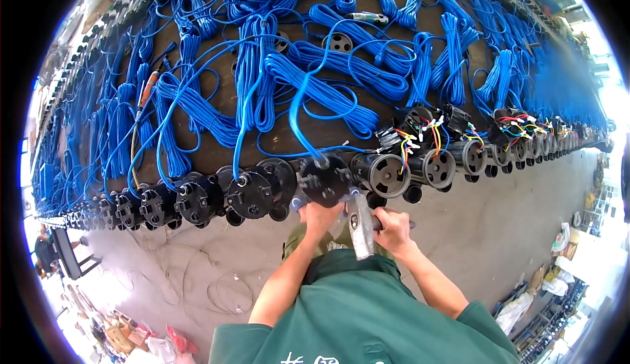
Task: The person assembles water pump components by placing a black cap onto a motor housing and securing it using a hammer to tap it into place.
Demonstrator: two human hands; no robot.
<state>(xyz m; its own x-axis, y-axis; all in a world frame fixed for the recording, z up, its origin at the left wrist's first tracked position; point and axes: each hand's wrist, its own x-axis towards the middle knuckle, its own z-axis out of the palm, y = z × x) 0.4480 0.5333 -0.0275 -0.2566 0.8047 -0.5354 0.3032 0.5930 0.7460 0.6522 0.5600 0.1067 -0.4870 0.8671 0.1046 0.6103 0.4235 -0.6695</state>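
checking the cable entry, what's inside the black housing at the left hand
A blue cable meets the black housing; its closed face hides whatever is inside.

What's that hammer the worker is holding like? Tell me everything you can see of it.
The hammer has a long, blocky, silver-grey head that looks like metal, with a darker patch on its side. Its short-looking dark handle runs from the head into the right hand, whose fingers wrap around it and hide much of it. The head's long side runs nearly up and down in the picture, its upper end close to the black round housing; whether they touch, I can't tell.
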